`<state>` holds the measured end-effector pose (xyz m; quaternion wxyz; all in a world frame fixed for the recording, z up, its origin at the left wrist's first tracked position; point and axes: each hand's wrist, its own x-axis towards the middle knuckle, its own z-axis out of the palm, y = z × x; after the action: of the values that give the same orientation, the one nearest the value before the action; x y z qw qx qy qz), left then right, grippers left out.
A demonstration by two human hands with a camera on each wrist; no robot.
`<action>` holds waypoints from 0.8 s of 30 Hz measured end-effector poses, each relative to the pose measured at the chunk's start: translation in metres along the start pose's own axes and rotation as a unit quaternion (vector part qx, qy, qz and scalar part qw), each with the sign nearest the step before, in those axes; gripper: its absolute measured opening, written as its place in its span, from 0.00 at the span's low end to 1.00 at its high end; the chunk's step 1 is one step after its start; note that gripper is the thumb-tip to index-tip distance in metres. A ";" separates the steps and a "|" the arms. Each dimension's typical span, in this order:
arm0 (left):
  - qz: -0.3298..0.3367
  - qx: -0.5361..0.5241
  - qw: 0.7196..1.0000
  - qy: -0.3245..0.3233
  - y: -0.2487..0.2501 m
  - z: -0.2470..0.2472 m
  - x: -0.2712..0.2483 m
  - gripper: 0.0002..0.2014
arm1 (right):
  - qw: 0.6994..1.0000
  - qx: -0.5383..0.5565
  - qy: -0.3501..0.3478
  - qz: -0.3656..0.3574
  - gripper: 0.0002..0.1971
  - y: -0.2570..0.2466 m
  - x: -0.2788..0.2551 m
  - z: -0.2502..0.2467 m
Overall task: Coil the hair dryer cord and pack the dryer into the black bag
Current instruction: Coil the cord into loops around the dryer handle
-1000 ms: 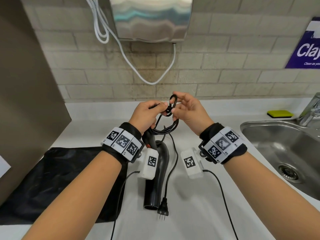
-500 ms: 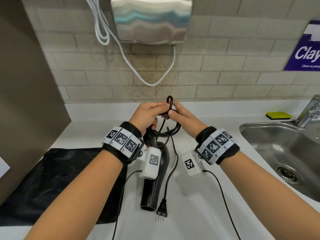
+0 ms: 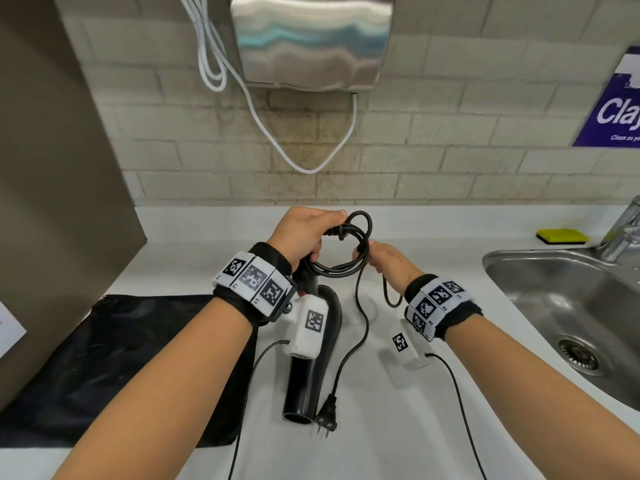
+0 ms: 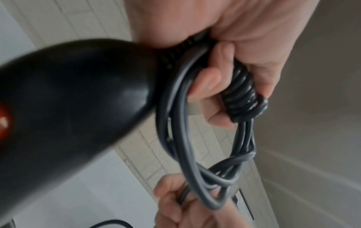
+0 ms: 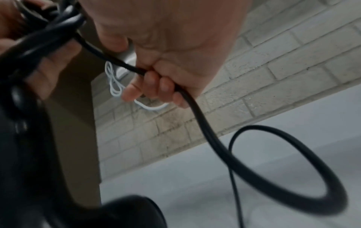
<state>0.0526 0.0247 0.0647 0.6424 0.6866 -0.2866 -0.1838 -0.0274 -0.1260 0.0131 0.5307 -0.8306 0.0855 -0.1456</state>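
Observation:
A black hair dryer (image 3: 311, 375) hangs nozzle-down over the white counter, its handle end in my left hand (image 3: 304, 233). That hand grips the coiled cord (image 3: 346, 251) together with the handle; the left wrist view shows the dryer body (image 4: 78, 108), the coil (image 4: 195, 154) and the fingers (image 4: 213, 81) curled round the loops. My right hand (image 3: 388, 258) holds the free cord just right of the coil, fingers (image 5: 156, 86) curled round the cord (image 5: 215, 146). The loose end with the plug (image 3: 327, 415) dangles beside the nozzle. The black bag (image 3: 121, 358) lies flat at left.
A steel sink (image 3: 571, 313) with a tap (image 3: 623, 233) is at right, a yellow sponge (image 3: 562, 236) on the counter behind it. A wall hand dryer (image 3: 311, 39) with a white cable (image 3: 304, 164) hangs above. A brown panel (image 3: 62, 168) stands at left.
My right hand has moved down and right off the coil's top, drawing cord with it. The coil now shows as a wider loop. The left hand keeps its hold.

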 end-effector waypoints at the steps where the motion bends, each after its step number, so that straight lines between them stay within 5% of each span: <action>1: 0.004 0.003 1.000 0.006 0.000 0.002 0.001 0.14 | 1.000 0.020 0.019 -0.014 0.19 -0.004 0.000 0.000; 9: 0.031 0.024 0.999 0.036 -0.002 0.007 0.003 0.16 | 0.978 0.083 0.145 -0.127 0.09 -0.034 0.006 -0.004; 15: 0.041 0.070 0.996 0.024 -0.002 0.007 0.001 0.19 | 0.981 0.091 0.104 -0.135 0.13 -0.040 0.003 -0.002; 20: 0.038 0.059 0.997 -0.034 -0.003 0.005 0.001 0.06 | 0.981 0.079 0.124 -0.125 0.09 -0.045 0.003 -0.005; 24: 0.033 0.045 0.998 -0.034 -0.001 0.003 0.001 0.07 | 0.981 0.090 0.125 -0.121 0.09 -0.044 0.001 -0.002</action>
<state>0.0515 0.0215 0.0638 0.6067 0.6980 -0.3389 -0.1728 -0.0278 -0.1095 0.0544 0.5672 -0.7587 0.0363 -0.3183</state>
